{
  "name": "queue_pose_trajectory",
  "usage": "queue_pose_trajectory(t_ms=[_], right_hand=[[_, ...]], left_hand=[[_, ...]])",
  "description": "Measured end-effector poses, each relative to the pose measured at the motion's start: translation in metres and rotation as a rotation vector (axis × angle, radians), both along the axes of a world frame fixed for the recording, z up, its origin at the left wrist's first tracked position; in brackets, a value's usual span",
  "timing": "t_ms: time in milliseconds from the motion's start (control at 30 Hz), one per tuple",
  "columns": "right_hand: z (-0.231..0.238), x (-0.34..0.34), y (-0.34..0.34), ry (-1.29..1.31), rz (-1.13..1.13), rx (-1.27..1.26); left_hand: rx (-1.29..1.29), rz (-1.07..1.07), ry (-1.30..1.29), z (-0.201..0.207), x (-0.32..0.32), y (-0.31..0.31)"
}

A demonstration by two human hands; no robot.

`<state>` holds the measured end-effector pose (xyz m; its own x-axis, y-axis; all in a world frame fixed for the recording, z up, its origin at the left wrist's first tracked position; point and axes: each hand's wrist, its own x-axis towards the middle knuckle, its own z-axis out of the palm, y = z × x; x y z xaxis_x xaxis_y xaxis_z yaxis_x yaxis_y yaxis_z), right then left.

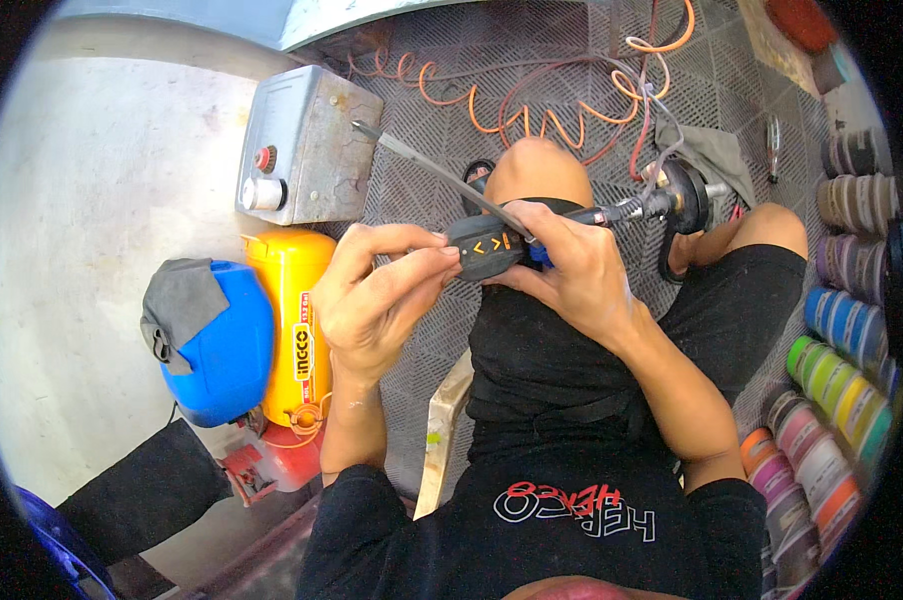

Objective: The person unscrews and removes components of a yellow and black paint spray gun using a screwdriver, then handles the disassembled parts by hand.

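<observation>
My right hand (592,275) is closed around a screwdriver (437,166), whose long metal shaft points up and to the left. Some blue shows under the fingers of that hand; whether it is the handle I cannot tell. Lying across my lap is a black power tool (484,250) with orange arrow marks on its end. It passes under my right hand and seems to run on to a round black head (688,198) at the right. My left hand (377,290) is closed, its fingertips pinching the tool's left end. Anything small between those fingertips is hidden.
Left stand a grey metal box (317,150) with knobs, a yellow tank (294,290) and a blue container (222,340) with a grey cloth. A coiled orange hose (482,118) crosses the patterned floor mat ahead. Stacked colored rolls (842,375) line the right side.
</observation>
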<state>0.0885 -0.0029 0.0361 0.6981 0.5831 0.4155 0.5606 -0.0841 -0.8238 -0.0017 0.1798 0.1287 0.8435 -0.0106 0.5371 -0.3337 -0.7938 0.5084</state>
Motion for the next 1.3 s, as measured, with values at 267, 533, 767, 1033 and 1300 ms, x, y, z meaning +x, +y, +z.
queue_pose_trajectory(t_ms=[267, 533, 767, 1033, 1300], right_hand=[[-0.003, -0.002, 0.001, -0.043, -0.004, 0.023], [-0.003, -0.001, -0.001, -0.033, 0.012, 0.012], [-0.004, -0.001, 0.0, -0.025, 0.014, 0.014], [-0.006, -0.001, 0.0, -0.023, 0.011, 0.016], [-0.002, -0.001, -0.001, -0.012, 0.009, 0.015]], left_hand=[[-0.124, -0.036, 0.244, 0.014, 0.0, 0.008], [-0.233, -0.104, 0.412, 0.021, 0.003, 0.018], [-0.38, -0.056, 0.443, 0.019, 0.004, 0.015], [-0.336, -0.089, 0.432, 0.017, 0.005, 0.016], [-0.378, -0.046, 0.431, 0.015, 0.005, 0.014]])
